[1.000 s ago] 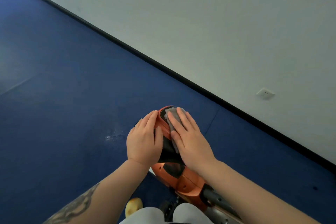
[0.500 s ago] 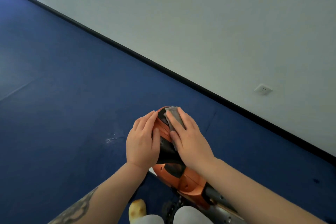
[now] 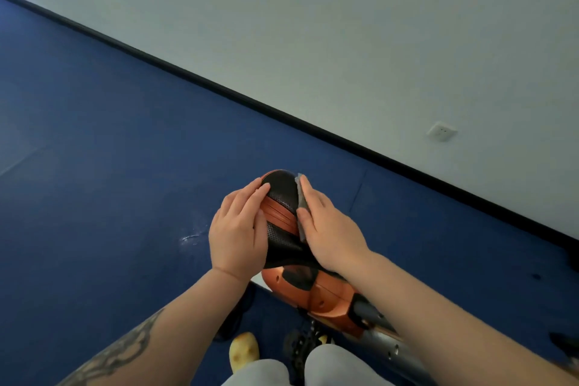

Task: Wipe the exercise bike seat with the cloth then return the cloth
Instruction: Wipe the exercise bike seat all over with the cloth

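A pale wall [image 3: 344,25] fills the upper part of the view and meets a dark blue floor [image 3: 94,182] along a black baseboard [image 3: 219,89] that runs diagonally down to the right. A white socket [image 3: 441,131] sits low on the wall, near the baseboard.

Low in the middle stands the exercise bike, its orange body [image 3: 316,291] leading down to a grey metal post [image 3: 388,345]. On top is the seat [image 3: 280,213], black and perforated with orange stripes across it, lying between the two hands.

The left hand [image 3: 239,229] rests flat and open against the left side of the seat, fingers stretched forward along its edge, gripping nothing. The right hand [image 3: 329,229] lies on the right side of the seat, fingers extended, pressing a grey cloth [image 3: 301,197] against the seat's right edge. The cloth shows as a narrow strip between the fingers and the seat, running from near the seat's far end back under the palm.

At the bottom edge are two light grey knees [image 3: 332,367] and a yellow shoe [image 3: 244,352].
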